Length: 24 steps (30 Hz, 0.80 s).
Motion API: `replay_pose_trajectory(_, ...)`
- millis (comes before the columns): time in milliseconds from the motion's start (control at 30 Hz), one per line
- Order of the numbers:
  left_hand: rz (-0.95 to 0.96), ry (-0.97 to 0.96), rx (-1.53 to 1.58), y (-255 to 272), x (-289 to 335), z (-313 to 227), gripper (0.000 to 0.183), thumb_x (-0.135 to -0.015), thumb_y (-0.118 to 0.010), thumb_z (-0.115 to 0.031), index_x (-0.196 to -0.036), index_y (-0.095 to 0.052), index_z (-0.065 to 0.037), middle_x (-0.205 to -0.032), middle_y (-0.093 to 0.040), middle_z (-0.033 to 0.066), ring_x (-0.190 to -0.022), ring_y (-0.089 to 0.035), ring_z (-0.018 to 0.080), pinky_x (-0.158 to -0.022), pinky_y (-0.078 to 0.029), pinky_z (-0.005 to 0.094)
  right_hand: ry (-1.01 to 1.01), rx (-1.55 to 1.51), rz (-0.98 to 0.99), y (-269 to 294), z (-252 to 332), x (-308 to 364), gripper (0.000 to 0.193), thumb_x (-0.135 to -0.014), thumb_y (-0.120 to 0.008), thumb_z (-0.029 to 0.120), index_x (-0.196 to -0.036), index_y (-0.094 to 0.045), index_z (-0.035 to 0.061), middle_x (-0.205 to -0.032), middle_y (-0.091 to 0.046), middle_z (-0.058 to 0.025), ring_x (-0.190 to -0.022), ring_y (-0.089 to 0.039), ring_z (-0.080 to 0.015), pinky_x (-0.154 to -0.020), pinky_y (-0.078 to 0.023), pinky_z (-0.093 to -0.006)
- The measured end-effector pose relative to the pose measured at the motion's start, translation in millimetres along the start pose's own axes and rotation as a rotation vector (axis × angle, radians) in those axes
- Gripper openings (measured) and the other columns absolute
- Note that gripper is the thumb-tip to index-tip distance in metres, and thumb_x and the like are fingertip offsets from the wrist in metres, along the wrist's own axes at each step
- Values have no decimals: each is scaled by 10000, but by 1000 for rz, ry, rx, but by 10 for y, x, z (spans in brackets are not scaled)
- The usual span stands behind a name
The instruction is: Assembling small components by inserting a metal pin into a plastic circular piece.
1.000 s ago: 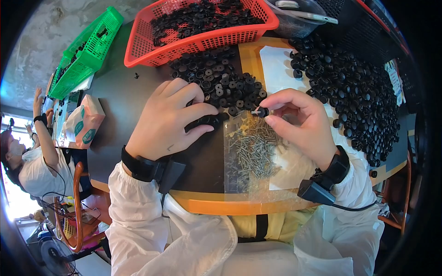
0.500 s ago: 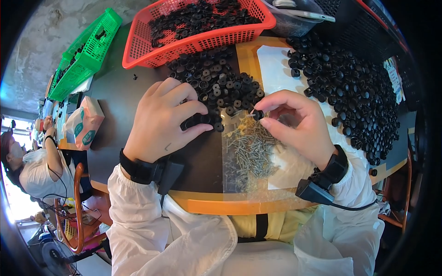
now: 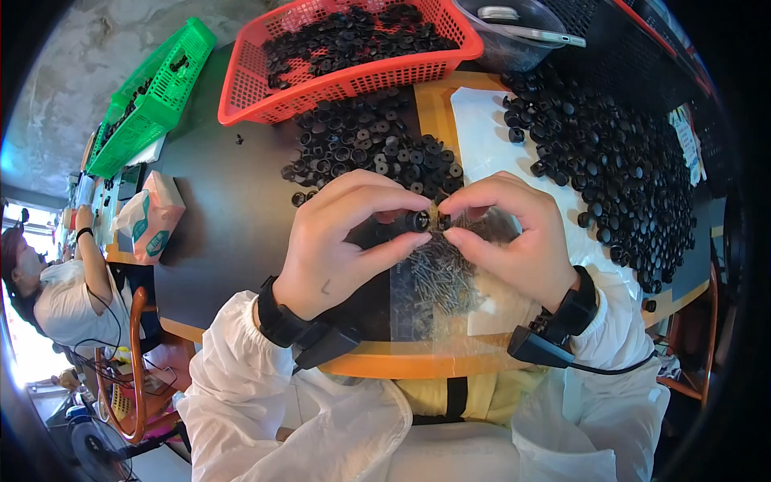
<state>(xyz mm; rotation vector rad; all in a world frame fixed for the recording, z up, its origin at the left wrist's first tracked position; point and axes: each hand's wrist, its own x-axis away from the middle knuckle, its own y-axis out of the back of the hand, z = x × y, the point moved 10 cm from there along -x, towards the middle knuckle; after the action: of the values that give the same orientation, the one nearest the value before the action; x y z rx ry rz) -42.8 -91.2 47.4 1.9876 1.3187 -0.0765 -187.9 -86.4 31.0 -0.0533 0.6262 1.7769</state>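
Observation:
My left hand [image 3: 321, 249] is closed in a pinch on a round black plastic cap [image 3: 417, 221], its hollow side turned to the right. Facing it, my right hand [image 3: 522, 233] pinches a small black round disc [image 3: 444, 221] between thumb and forefinger. A narrow gap seems to lie between the two pieces. Under my hands is a heap of loose metal screws [image 3: 446, 285] on clear plastic. Just beyond my fingers lies a pile of black caps and discs with centre holes [image 3: 385, 145].
A red basket [image 3: 353, 79] of black parts stands at the back, a green basket [image 3: 161, 104] far left. Many black knob-like pieces [image 3: 618, 169] cover the right side on white paper [image 3: 482, 145]. A tissue pack [image 3: 157, 217] lies left; a person [image 3: 72, 281] sits beyond it.
My left hand has moved right from the table's middle with the black cap, meeting my right hand over the screws. The disc, earlier with a screw jutting from it, has dropped slightly nearer me.

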Motion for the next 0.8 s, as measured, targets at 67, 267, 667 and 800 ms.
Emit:
replay_pose_trajectory(67,-15,-63,-40,9,-10,-30,339,-672,-812,6,-990,-697,-24,-968,-677,100,-840,-659,227,-738,-532,307,6,19,-2,-1,23,1,249,-746,-755,56,-988,-704,80,-917,-710,-35,-803,-625,-173,-702,-512,-285)
replay_pose_trajectory(267,5,-69,-64,-29,5,-77,367,-666,-815,12,-1015,-705,-23,-996,-703,120,-857,-675,238,-746,-536,300,38,34,-1,8,42,-8,246,-742,-762,60,-980,-704,81,-914,-708,-37,-786,-623,-174,-684,-512,-284)
replay_pose_trajectory(667,-58,-6,-20,-11,51,-22,354,-675,-826,8,-997,-680,-18,-948,-701,105,-826,-671,180,-706,-548,272,-43,24,41,-44,19,14,237,-755,-744,42,-987,-699,67,-943,-707,-39,-823,-645,-161,-720,-526,-269)
replay_pose_trajectory(800,-58,-82,-53,-4,45,-75,343,-667,-835,2,-973,-682,-17,-950,-702,107,-820,-671,184,-695,-554,270,-98,-70,3,-41,-41,13,243,-760,-737,30,-996,-694,63,-945,-704,-39,-818,-646,-146,-722,-517,-260)
